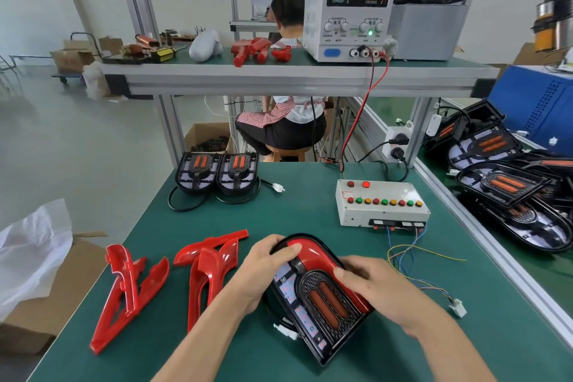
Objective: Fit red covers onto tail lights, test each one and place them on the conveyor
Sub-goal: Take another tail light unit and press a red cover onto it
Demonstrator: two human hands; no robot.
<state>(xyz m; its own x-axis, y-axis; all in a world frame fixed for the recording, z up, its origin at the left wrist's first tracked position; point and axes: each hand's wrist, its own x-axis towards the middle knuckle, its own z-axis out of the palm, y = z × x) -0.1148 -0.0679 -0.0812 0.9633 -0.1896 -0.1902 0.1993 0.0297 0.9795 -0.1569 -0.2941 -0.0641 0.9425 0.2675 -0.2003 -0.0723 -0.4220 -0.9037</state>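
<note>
1. The left hand (266, 260) grips the tail light (322, 298) at its rounded far end, fingers curled over the red cover (313, 250).
2. The right hand (369, 285) presses the cover's right limb, fingers bent around it.
3. The light lies on the worktop (294, 214) between both hands, long axis running from far-left to near-right.
4. Black housing, two orange bars; the cover looks nearly seated.

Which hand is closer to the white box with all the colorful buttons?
Right. The right hand presses the tail light just below the button box; the left hand grips the light's far side, farther from the box.
</note>
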